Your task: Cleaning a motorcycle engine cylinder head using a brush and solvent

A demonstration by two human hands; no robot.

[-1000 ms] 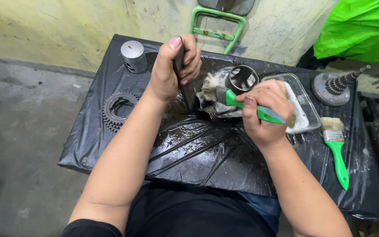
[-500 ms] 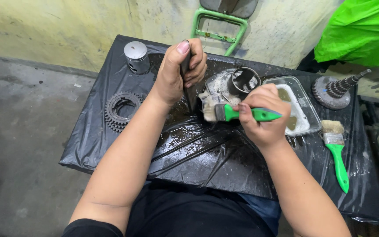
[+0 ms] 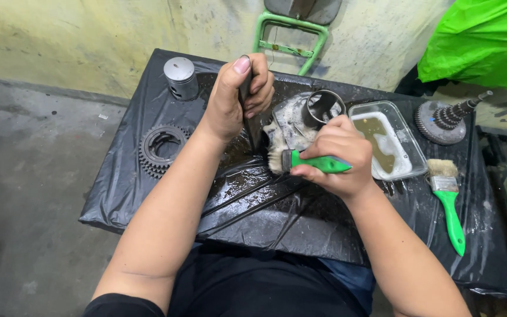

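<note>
My left hand grips the top of a dark metal engine part that stands on a black plastic sheet. The part is wet and foamy, with a round sleeve opening at its right. My right hand holds a green-handled paintbrush, its pale bristles pressed against the lower left side of the part. Part of the metal piece is hidden behind both hands.
A clear tray of murky liquid lies right of the part. A second green brush rests further right, below a geared shaft. A gear ring and a grey piston sit at the left. A green metal frame leans at the wall.
My right hand has swung the brush from the part's upper right down and leftward to its lower left side. My left hand keeps its hold on top.
</note>
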